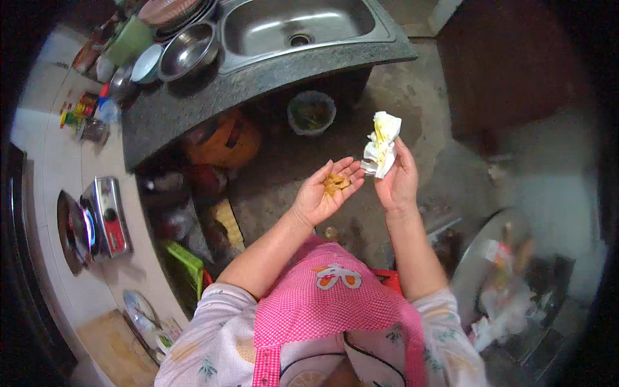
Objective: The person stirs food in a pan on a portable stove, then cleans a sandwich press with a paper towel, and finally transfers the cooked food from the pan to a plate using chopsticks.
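Observation:
Palm up and with its fingers spread a little, my left hand (326, 193) cups a small heap of yellow-brown food pieces (335, 184). My right hand (399, 176) grips a crumpled white paper tissue (383, 142) with yellow stains, its lower edge close to my left fingertips. Both hands are over the floor in front of my pink checked apron (333, 300). What kind of food the pieces are I cannot tell.
A steel sink (300, 24) is set in the stone counter (232, 87), beside metal bowls (187, 51). Under it stands a lined bin (312, 112). At left, a lit portable gas stove (112, 215) carries a dark pan (70, 232). A round table (471, 271) holding plastic bags is at right.

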A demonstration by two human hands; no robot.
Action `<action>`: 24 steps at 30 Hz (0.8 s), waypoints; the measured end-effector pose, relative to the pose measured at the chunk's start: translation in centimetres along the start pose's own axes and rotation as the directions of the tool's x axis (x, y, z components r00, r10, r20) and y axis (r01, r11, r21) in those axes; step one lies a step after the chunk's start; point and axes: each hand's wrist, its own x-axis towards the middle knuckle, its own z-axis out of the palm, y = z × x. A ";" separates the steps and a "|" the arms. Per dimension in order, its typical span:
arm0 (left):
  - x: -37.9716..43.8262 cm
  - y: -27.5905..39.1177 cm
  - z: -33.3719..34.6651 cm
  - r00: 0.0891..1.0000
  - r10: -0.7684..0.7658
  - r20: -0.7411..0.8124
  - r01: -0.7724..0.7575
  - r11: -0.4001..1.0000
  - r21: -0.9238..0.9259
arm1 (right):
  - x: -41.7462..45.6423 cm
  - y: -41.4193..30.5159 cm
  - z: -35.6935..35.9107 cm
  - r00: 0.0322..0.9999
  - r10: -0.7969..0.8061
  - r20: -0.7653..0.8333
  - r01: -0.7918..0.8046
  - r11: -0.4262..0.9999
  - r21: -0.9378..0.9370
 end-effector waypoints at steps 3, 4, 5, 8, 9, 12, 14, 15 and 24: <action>3.0 2.4 -0.2 0.999 -0.038 0.033 0.036 0.998 0.054 | 1.8 -1.5 -0.2 0.998 -0.016 -0.064 0.017 1.000 0.018; 3.3 3.1 -0.3 0.998 -0.045 0.036 0.042 0.995 0.085 | 1.7 -1.6 -0.2 0.998 -0.009 -0.070 0.012 0.999 0.033; 3.6 3.6 -0.4 0.998 -0.050 0.039 0.045 0.992 0.116 | 1.5 -1.7 -0.2 0.997 0.000 -0.074 0.004 0.999 0.048; 5.8 4.2 3.3 0.996 -0.079 0.048 0.072 0.988 0.133 | 3.6 -3.1 0.4 0.996 -0.013 -0.086 0.020 0.996 0.085; 5.7 4.5 4.6 0.996 -0.083 0.032 0.078 0.987 0.143 | 3.6 -3.0 0.7 0.994 -0.024 -0.105 0.034 0.995 0.097; 5.6 5.3 6.7 0.996 -0.083 0.043 0.075 0.986 0.150 | 3.7 -3.0 0.9 0.999 -0.030 -0.045 0.035 0.994 0.103; 5.3 5.4 7.5 0.996 -0.077 0.054 0.070 0.990 0.121 | 3.6 -3.0 0.9 1.000 -0.019 -0.019 0.021 0.993 0.119; 5.2 5.2 7.3 0.998 -0.057 0.020 0.054 0.992 0.112 | 3.5 -3.0 0.9 0.999 -0.017 -0.049 0.022 0.993 0.114; 3.7 3.9 3.6 0.927 0.226 -0.298 -0.182 0.969 0.168 | 4.1 -3.0 -1.7 0.991 0.084 -0.108 -0.070 0.989 0.127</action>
